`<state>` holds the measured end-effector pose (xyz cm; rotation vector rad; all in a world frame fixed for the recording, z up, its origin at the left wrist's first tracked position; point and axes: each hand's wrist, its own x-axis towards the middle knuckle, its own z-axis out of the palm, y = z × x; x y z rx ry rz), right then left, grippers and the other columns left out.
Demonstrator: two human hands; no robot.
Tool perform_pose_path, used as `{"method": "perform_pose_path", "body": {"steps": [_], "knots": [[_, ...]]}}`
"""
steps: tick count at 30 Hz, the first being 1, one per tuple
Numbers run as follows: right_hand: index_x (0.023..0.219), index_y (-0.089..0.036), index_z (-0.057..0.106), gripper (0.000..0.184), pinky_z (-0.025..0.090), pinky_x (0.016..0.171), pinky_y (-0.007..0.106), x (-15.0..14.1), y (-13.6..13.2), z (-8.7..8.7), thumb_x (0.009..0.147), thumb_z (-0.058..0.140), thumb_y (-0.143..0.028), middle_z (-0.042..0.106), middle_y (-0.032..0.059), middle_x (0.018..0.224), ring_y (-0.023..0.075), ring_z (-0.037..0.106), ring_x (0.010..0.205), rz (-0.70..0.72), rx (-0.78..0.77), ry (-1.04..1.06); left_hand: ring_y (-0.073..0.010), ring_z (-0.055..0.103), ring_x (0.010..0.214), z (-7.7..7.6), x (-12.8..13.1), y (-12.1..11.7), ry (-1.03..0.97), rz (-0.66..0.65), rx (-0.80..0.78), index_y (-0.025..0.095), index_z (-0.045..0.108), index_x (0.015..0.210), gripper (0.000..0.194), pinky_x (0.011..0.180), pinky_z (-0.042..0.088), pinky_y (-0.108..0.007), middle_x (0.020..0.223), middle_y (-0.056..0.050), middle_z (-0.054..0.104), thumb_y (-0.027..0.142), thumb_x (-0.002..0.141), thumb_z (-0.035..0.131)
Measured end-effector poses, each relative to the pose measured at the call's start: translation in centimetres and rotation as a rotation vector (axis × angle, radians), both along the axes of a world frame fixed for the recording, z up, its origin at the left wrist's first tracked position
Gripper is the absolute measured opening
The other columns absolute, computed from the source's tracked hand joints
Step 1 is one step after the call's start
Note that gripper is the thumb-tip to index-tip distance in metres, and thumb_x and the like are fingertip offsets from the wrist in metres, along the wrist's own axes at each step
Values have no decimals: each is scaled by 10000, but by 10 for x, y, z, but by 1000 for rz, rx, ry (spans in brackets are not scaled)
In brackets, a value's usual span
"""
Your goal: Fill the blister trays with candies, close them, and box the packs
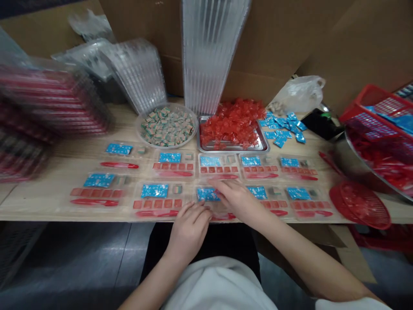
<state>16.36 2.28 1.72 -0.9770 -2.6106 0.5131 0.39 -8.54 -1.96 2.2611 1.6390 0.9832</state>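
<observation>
My right hand (237,199) is over the middle front clear plastic tray, its fingers pinched together near a blue printed packet (206,194). What lies between those fingertips is hidden. At the front left of the same tray rests my left hand (191,226), fingers loosely bent and a little apart, with nothing visible in them. A red plastic pen-shaped tool (226,216) lies along the tray's front, partly hidden. To the left, another clear tray (129,211) holds a blue packet, a small striped block, a row of red squares (158,204) and a red tool.
More filled trays form two rows. Behind them stand a bowl (194,129) of small striped blocks, a metal tray (232,150) of red pieces and scattered blue packets (280,140). Stacked clear trays (213,51) rise behind. Red baskets (385,217) and a metal bowl (348,161) are right.
</observation>
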Motion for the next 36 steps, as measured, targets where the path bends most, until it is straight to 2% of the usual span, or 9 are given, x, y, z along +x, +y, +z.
{"method": "perform_pose_path", "body": {"steps": [10, 13, 15, 17, 21, 24, 29, 33, 36], "knots": [[1268, -181, 464, 470, 461, 885, 361, 8, -8, 0, 810, 519, -90, 586, 110, 1185, 216, 561, 1060, 91, 5, -59, -167, 613, 1043, 0, 4, 1, -1, 37, -16, 207, 592, 938, 188, 951, 426, -376, 971, -5, 697, 80, 865, 473], [1102, -195, 558, 293, 461, 866, 327, 5, 36, 7, 811, 538, -163, 614, 73, 1104, 194, 573, 1023, -25, -3, 71, -170, 610, 1054, 0, 5, 1, -4, 31, -23, 212, 600, 959, 197, 962, 429, -384, 985, -9, 700, 91, 869, 474], [928, -183, 596, 131, 453, 828, 336, -6, 79, 9, 837, 502, -192, 644, 71, 959, 206, 592, 940, -227, 69, 53, -179, 608, 1063, 1, 5, 0, 1, 33, -23, 213, 606, 969, 203, 962, 436, -394, 1016, -16, 697, 96, 870, 474], [938, -152, 582, 151, 448, 774, 344, -21, 119, 8, 814, 535, -224, 642, 109, 935, 238, 596, 894, -373, 72, -101, -194, 612, 1060, 3, 5, 0, 18, 31, -25, 211, 612, 965, 195, 955, 448, -410, 1030, -27, 696, 106, 867, 480], [1057, -106, 563, 315, 439, 737, 332, -37, 157, 8, 745, 572, -146, 646, 144, 922, 251, 601, 850, -354, -17, -298, -221, 616, 1052, 5, 5, 1, 69, -9, -8, 202, 621, 976, 170, 936, 473, -435, 1042, -45, 692, 147, 860, 509], [1006, -156, 618, 269, 448, 763, 302, -25, 142, 15, 747, 549, -134, 647, 84, 926, 194, 599, 835, -317, -92, -101, -213, 613, 1060, 4, 3, 1, 82, -32, 12, 204, 623, 1000, 192, 945, 473, -427, 1065, -49, 686, 145, 870, 496], [858, -166, 627, 131, 492, 651, 278, -8, 66, 17, 790, 537, -233, 638, 31, 777, 146, 611, 709, -215, -619, 421, -191, 591, 1096, 0, 0, 0, 65, -37, -23, 206, 622, 1000, 219, 979, 449, -403, 1068, -43, 679, 108, 869, 476], [765, -174, 624, 36, 483, 720, 281, -18, 13, -4, 776, 590, -181, 618, 30, 821, 139, 593, 780, -93, -390, 441, -187, 589, 1091, 1, 1, 0, 58, -39, -40, 202, 619, 963, 207, 986, 439, -400, 1029, -36, 683, 107, 874, 457], [774, -181, 629, 65, 469, 778, 307, -17, 1, -16, 790, 588, -134, 649, 34, 842, 148, 599, 824, -9, -246, 333, -182, 595, 1080, 1, 2, 0, 54, -35, -31, 196, 613, 937, 191, 989, 435, -398, 1003, -30, 686, 103, 870, 460]]}}
